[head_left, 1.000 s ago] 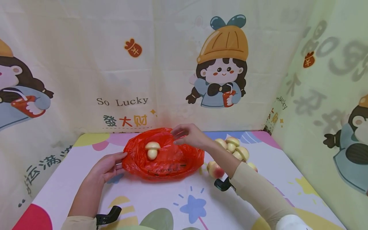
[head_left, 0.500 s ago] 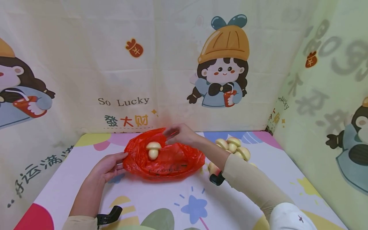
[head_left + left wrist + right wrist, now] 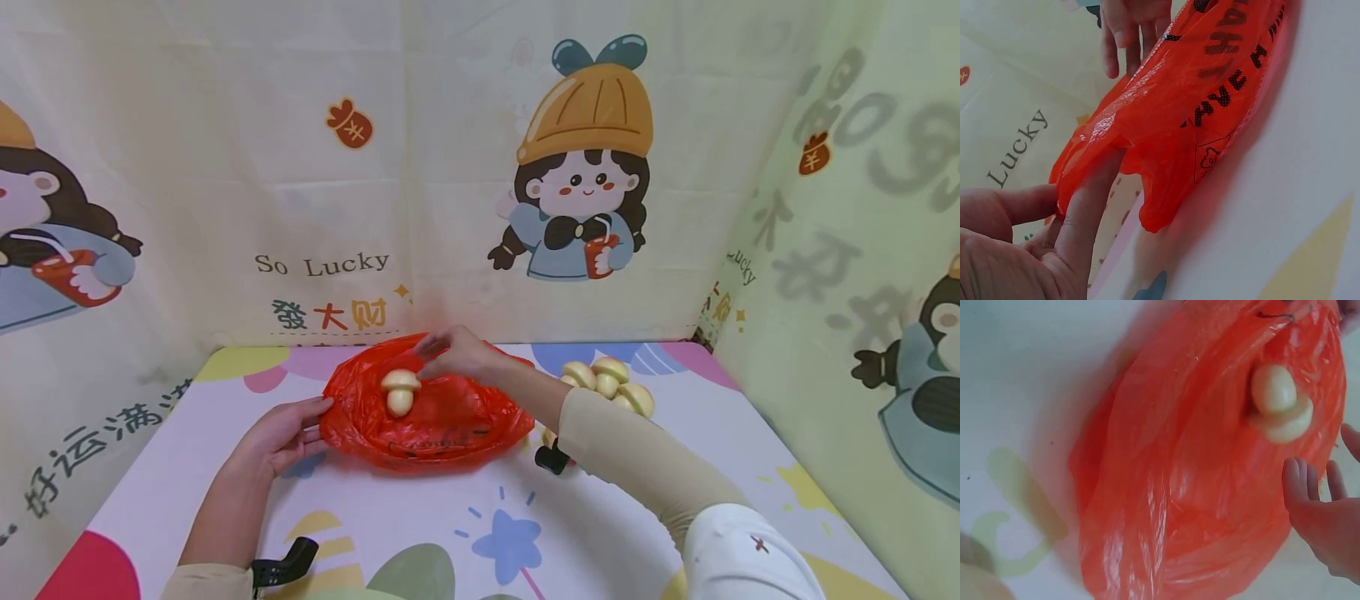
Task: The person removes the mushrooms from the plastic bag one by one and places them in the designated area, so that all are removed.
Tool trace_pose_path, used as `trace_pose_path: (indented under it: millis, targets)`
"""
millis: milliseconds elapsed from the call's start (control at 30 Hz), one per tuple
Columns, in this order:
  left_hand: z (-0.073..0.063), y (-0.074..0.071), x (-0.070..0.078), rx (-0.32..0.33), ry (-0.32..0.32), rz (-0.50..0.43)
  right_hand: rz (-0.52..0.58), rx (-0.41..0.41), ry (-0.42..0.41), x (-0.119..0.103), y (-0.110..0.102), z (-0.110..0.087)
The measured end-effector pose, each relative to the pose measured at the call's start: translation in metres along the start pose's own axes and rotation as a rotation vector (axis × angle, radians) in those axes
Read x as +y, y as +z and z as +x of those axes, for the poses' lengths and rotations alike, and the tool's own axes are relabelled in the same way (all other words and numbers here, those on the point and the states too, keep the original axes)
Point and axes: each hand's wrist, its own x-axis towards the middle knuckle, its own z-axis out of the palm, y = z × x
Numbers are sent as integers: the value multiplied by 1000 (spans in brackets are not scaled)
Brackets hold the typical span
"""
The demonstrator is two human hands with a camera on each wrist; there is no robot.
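A red plastic bag (image 3: 465,425) lies spread on the table, its mouth facing up and toward me. Inside, left of centre, is a cream toy mushroom (image 3: 400,393); the right wrist view shows the mushroom (image 3: 1275,394) against the red film. My left hand (image 3: 283,433) pinches the bag's left rim between thumb and fingers, with one finger (image 3: 1088,212) inside the film in the left wrist view. Above the bag hovers my right hand (image 3: 459,357), fingers parted and holding nothing, just right of the mushroom cap and apart from it.
Several more toy mushrooms (image 3: 609,379) are piled right of the bag, partly behind my right forearm. A round fruit near them is mostly hidden by the right wrist camera (image 3: 552,459). A printed cloth wall (image 3: 450,208) stands behind the table (image 3: 420,517).
My right hand has moved left and slightly down over the bag, toward the mushroom. The left hand keeps its hold on the rim, and the mushroom has not moved.
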Motion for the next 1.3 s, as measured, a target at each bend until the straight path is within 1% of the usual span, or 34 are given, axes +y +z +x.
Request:
trace_pose_path:
  millis: [133, 200, 333, 433, 567, 733, 867, 1033, 1300]
  targets:
    - [0, 0, -2, 4, -4, 0, 74, 3, 67, 2, 8, 6]
    - [0, 0, -2, 1, -3, 0, 82, 17, 94, 3, 13, 8]
    - [0, 0, -2, -3, 2, -6, 11, 48, 125, 6, 22, 11]
    - [-1, 0, -1, -5, 2, -11, -50, 52, 148, 6, 27, 11]
    - [-1, 1, -1, -10, 5, -10, -67, 58, 169, 5, 35, 11]
    - [-1, 1, -1, -10, 9, -8, -80, 74, 162, 8, 43, 13]
    - [-1, 0, -1, -7, 6, -4, -125, 98, 150, 10, 51, 16]
    - [0, 0, -1, -3, 7, 5, -152, 134, 144, 9, 59, 17]
    - [1, 0, -1, -5, 13, 10, -198, 192, 128, 9, 65, 15]
